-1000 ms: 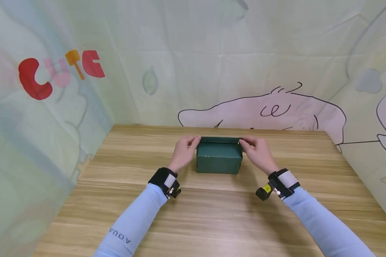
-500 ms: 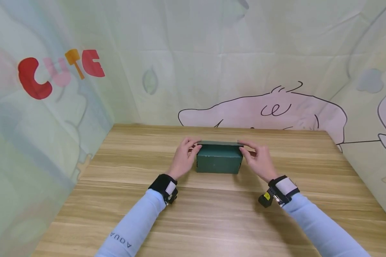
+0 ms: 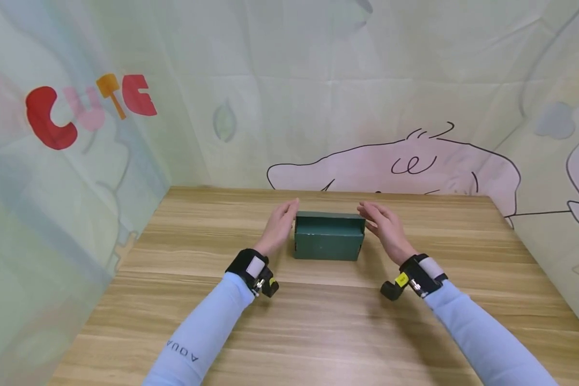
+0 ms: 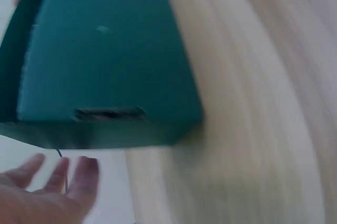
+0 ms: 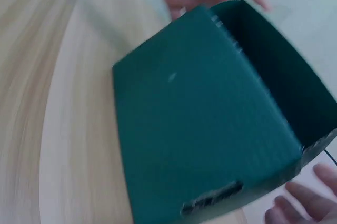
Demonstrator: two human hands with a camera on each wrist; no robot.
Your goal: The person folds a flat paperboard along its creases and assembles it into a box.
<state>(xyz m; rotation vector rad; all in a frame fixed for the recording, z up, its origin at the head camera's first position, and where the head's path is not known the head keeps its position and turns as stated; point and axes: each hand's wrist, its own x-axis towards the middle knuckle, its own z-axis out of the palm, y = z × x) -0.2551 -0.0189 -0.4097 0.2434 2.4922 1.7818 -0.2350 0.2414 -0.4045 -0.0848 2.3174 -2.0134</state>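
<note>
A small green cardboard box (image 3: 327, 248) stands on the wooden table, its lid (image 3: 330, 215) partly raised along the back edge and the front gap dark inside. Flanking its left end, my left hand (image 3: 277, 228) has fairly straight fingers and grips nothing. On the other side, my right hand (image 3: 387, 233) is likewise extended, fingertips near the lid's right corner; whether they touch it is unclear. The left wrist view shows a gap between the left fingers (image 4: 87, 179) and the box's end wall. A slot (image 5: 210, 197) in the other end appears in the right wrist view.
The wood-grain tabletop (image 3: 309, 321) extends around the box on all sides. A printed cloth backdrop (image 3: 294, 107) with cartoon drawings and letters rises behind the table and along both sides. Each wrist wears a black strap (image 3: 246, 269) with a small camera.
The lid has tipped forward from its more upright position a second ago. Both hands, which held the lid and the box corners, have let go, and their fingers have straightened beside the box.
</note>
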